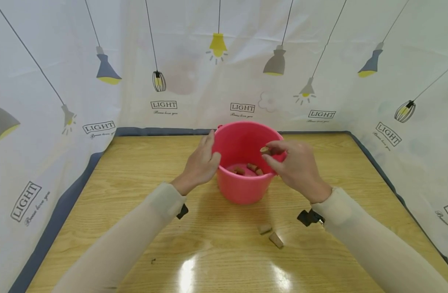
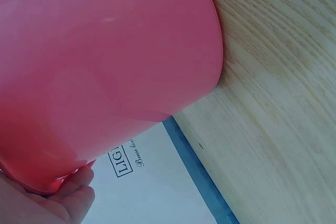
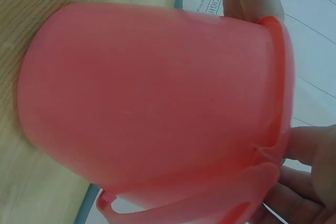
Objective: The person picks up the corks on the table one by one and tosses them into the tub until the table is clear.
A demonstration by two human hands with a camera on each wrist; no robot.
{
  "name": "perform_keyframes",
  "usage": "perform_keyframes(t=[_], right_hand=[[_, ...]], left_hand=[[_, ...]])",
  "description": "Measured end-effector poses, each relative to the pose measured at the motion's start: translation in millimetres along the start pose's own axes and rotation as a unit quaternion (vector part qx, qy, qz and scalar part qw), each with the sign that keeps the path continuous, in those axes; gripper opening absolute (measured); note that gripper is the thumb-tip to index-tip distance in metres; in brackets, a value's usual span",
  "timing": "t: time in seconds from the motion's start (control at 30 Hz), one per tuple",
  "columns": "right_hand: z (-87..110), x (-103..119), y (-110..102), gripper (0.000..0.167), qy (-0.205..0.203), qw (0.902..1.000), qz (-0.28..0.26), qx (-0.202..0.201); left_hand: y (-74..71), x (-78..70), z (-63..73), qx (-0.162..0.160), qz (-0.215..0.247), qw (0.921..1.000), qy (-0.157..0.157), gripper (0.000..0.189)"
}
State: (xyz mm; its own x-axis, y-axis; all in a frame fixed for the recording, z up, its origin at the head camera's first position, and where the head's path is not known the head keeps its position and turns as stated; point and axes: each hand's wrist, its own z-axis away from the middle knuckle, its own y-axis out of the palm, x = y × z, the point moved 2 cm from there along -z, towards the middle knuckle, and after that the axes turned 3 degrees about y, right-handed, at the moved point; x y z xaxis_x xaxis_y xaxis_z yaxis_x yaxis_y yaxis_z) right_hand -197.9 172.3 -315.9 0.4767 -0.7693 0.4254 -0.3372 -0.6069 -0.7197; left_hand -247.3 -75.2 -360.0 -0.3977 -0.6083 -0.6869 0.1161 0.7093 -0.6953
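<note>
A pink plastic bucket (image 1: 244,189) stands upright on the table, its mouth facing up. At its left rim, my left hand (image 1: 202,162) grips the edge, thumb by the near lip and fingers along the outside. My right hand (image 1: 299,167) is over the right part of the rim. Between thumb and fingertips it pinches a small brown cork-like piece (image 1: 265,150) above the opening. Several similar brown pieces (image 1: 254,167) lie on the bucket's floor. In the right wrist view the bucket wall (image 3: 142,98) hides the pinched piece, and the fingers (image 3: 296,198) show beyond the rim.
Two tan cork-like pieces, one nearer the bucket (image 1: 265,229) and one closer to me (image 1: 276,240), lie on the wooden table (image 1: 128,228). The bucket's pink handle (image 3: 173,211) hangs at its side. White lamp-printed cloth (image 1: 194,81) walls off the back and sides.
</note>
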Motion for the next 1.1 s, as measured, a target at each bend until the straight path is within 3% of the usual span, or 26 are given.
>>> perform_keyframes(t=[0.4, 0.6, 1.1], right_hand=[[-2.1, 0.4, 7.2, 0.019, 0.011, 0.9992, 0.009, 0.037], [-2.0, 1.3, 7.5, 0.035, 0.028, 0.9974, 0.032, 0.058], [3.7, 0.8, -4.0, 0.035, 0.016, 0.9996, 0.016, 0.019]], left_hand=[[-0.8, -0.7, 0.1, 0.001, 0.0, 1.0, -0.002, 0.071], [-0.7, -0.9, 0.5, 0.002, 0.005, 1.0, -0.003, 0.071], [-0.4, -2.4, 1.1, 0.004, 0.008, 0.9999, -0.006, 0.072]])
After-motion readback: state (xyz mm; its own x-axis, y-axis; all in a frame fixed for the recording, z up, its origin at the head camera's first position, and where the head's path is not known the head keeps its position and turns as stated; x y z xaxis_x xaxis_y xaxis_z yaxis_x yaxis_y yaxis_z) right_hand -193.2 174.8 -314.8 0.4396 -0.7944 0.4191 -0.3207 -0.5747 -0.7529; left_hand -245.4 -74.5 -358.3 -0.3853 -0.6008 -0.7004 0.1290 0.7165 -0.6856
